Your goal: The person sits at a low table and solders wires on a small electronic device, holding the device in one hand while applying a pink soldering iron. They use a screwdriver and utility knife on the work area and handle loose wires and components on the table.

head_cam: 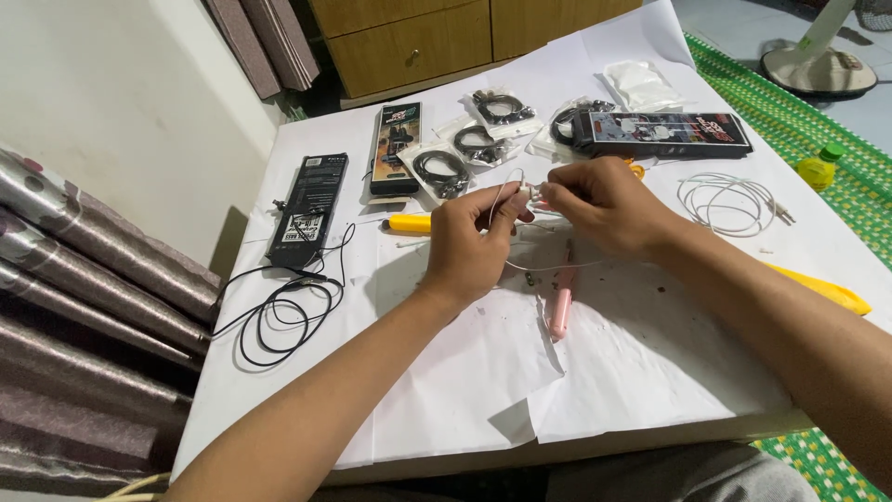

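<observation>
Both hands met above the counter [650, 372] centre. The left hand [469, 242] and right hand [604, 204] each pinched the thin white cable [506, 191]; its small end piece between the fingertips was mostly hidden. A pink tool [561, 311] lay just nearer.

So I had this thin white earphone cable [509, 191] pinched between both hands, its little white end piece [531, 192] right at my fingertips, lifted just off the table. The wire looped up over my left thumb, then drooped down and trailed loosely across the white paper below, toward the right.
</observation>
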